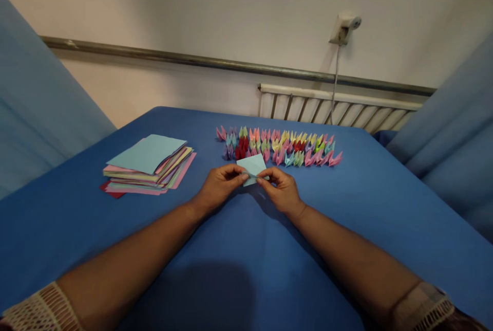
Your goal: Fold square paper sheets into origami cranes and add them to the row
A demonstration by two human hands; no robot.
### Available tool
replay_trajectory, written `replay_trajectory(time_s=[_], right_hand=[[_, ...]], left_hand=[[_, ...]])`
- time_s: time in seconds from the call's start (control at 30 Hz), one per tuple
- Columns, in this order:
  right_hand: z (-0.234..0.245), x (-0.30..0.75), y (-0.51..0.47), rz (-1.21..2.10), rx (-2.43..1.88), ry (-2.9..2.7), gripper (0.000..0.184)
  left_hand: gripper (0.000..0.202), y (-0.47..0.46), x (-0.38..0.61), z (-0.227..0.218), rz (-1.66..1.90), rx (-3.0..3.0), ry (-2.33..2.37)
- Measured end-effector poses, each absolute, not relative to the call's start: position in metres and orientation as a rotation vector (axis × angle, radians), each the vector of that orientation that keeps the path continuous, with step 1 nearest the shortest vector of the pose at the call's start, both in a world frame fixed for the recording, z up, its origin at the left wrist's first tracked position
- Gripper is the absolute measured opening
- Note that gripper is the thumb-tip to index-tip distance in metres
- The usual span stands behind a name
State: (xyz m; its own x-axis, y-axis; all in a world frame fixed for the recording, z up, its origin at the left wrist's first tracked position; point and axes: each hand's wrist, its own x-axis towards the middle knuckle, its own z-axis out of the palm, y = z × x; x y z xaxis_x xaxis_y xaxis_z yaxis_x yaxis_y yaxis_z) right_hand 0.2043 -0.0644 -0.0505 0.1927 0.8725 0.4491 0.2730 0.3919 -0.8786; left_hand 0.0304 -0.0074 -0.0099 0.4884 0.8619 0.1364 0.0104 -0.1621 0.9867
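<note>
A light blue sheet of folding paper [252,164], partly folded, is held up over the middle of the table. My left hand [224,183] pinches its near left edge between thumb and fingers. On the other side, my right hand [282,188] pinches the near right edge the same way. A narrow crease or flap runs between the two thumbs. Just behind the paper stand rows of small folded paper cranes [296,146] in pink, red, yellow, green, blue and purple. The paper hides a few of the cranes in part.
To the left lies an uneven stack of coloured paper sheets [148,159], light blue on top. A blue cloth [308,279] covers the table. Behind it are a metal rail [192,58], a radiator [327,95] and a wall socket [342,30] with a cord. Blue curtains [458,130] hang at both sides.
</note>
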Motion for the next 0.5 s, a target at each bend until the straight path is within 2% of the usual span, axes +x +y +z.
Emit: replay_trajectory(time_s=[0.5], right_hand=[[-0.048,0.1994,-0.067,0.615,-1.13,-1.251,0.013]], left_hand=[[0.021,-0.0133,0.0365,-0.0056,1.07,1.479,0.942]])
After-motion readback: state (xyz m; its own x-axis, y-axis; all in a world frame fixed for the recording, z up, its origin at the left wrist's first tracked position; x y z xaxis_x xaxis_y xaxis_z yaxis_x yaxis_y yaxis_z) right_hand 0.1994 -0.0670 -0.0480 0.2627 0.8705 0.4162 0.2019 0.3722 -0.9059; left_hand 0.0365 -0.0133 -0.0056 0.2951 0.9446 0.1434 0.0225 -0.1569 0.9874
